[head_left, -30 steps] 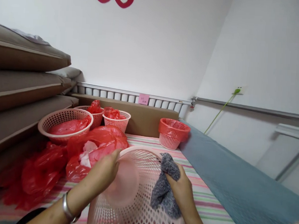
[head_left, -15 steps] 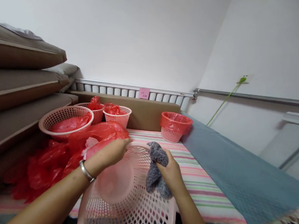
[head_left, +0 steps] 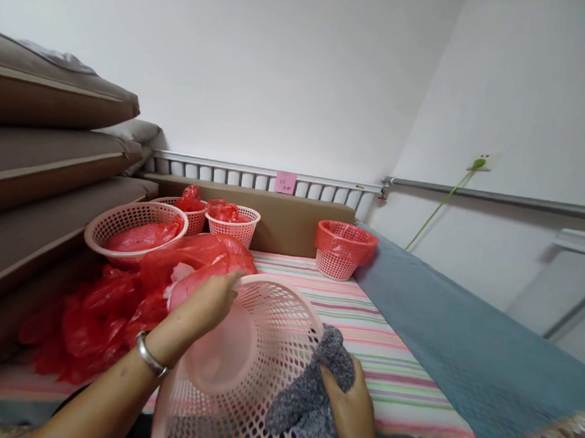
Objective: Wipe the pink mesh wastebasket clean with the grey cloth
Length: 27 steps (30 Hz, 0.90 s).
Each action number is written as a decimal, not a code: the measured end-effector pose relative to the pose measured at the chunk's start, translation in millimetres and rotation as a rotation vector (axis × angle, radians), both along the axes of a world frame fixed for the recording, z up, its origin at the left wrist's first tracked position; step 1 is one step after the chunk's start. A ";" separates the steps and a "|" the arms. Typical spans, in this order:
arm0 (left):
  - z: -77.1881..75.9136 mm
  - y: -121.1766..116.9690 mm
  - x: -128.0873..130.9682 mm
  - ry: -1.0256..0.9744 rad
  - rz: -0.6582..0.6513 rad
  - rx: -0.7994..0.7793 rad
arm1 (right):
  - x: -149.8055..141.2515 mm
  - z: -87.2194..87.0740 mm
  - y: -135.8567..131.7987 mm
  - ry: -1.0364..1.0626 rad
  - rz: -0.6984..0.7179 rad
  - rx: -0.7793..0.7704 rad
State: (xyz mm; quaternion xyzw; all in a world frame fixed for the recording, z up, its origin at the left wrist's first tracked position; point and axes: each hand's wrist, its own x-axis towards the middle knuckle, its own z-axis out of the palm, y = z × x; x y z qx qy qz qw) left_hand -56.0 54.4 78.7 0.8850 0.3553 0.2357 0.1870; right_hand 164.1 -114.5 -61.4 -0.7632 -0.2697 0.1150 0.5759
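A large pink perforated plastic basket point(head_left: 284, 332) is tilted toward me, its inside and round bottom showing. My left hand point(head_left: 216, 302), with a silver bangle at the wrist, is closed on the basket's far left rim. In my right hand point(head_left: 354, 400) is a bunched grey fuzzy cloth point(head_left: 317, 394), pressed against the basket's right side and rim. Just left of the basket lies a heap of crumpled red plastic bags point(head_left: 100, 319), with a pale pink piece among them.
Pink baskets with red plastic in them point(head_left: 136, 231) stand at the back left. Another basket, lined with a red bag point(head_left: 345, 246), sits at the back right. Stacked cushions point(head_left: 36, 154) rise on the left; a striped sheet point(head_left: 411, 381) covers the surface beside blue fabric point(head_left: 470, 325).
My right hand has moved the cloth down and right along the basket's rim. My left hand has shifted slightly left and down, still on the rim, and the basket has turned a little.
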 end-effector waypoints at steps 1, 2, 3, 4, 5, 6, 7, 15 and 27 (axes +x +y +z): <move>-1.0 -2.1 -2.8 -0.006 0.017 0.007 | 1.0 2.5 2.1 -0.023 0.013 0.008; -1.4 -3.8 -5.8 -0.010 0.029 0.019 | 2.3 6.9 5.4 -0.052 0.027 0.022; -0.8 -4.8 -8.7 -0.012 0.033 0.032 | 3.9 13.2 9.6 -0.087 0.040 0.037; 0.7 -4.9 -11.4 -0.013 0.028 0.042 | 5.7 21.6 14.3 -0.127 0.054 0.054; 3.0 -4.3 -13.7 -0.010 0.015 0.048 | 7.5 31.8 19.2 -0.173 0.072 0.072; 5.8 -2.9 -15.3 -0.004 -0.003 0.052 | 9.5 43.7 24.1 -0.226 0.098 0.086; 8.8 -1.1 -16.2 0.001 -0.018 0.057 | 11.6 56.6 28.7 -0.288 0.124 0.101; 9.3 18.4 3.4 0.031 -0.040 0.071 | 28.4 113.5 65.2 -0.519 0.423 -0.009; -0.6 10.5 4.7 0.017 -0.043 0.020 | 17.4 83.8 61.7 -0.486 0.290 0.004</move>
